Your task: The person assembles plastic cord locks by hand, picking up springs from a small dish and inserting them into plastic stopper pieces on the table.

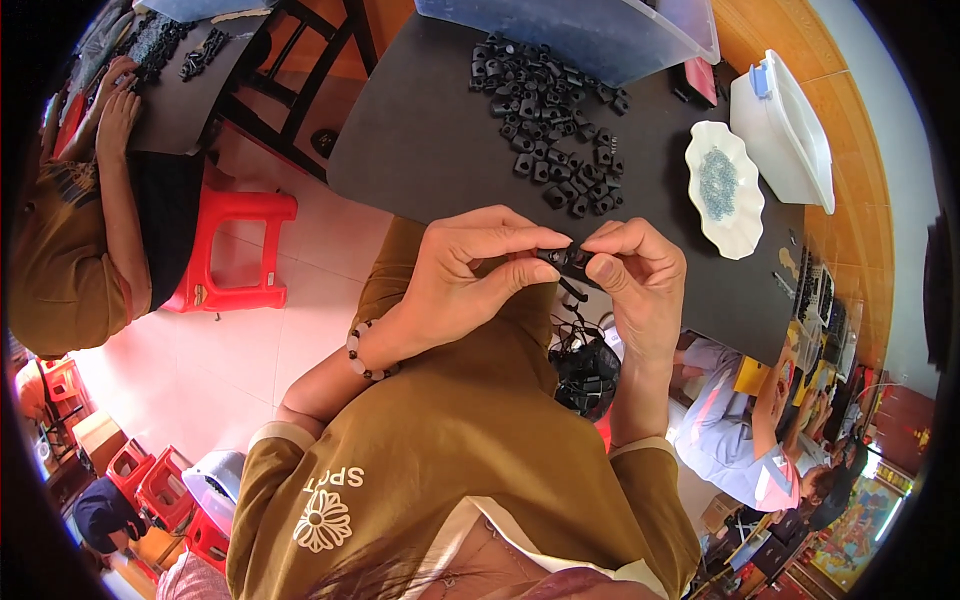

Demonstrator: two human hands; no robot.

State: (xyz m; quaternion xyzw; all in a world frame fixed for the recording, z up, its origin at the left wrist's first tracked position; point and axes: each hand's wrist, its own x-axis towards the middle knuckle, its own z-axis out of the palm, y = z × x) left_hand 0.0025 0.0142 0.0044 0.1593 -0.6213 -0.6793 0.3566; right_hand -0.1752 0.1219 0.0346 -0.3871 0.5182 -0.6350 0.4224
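Note:
In front of my chest, above the table's near edge, my left hand (475, 262) pinches a small black plastic piece (566, 257) between thumb and fingertips. Its shape resembles a cord lock, but the fingers cover much of it. My right hand (637, 275) closes on the same piece from the other side, thumb and index finger meeting the left fingertips. Beyond the hands, a loose heap of similar black plastic pieces (555, 130), several with round holes, lies on the dark table (410, 130). A bracelet of beads (357, 350) circles my left wrist.
A white scalloped dish (750, 225) of tiny silvery-clear bits stands at the right, beside a white bin (800, 140). A clear plastic tub (600, 40) sits behind the heap. Co-workers work at both sides. A red stool (235, 250) stands at left; a black bag (585, 370) hangs below.

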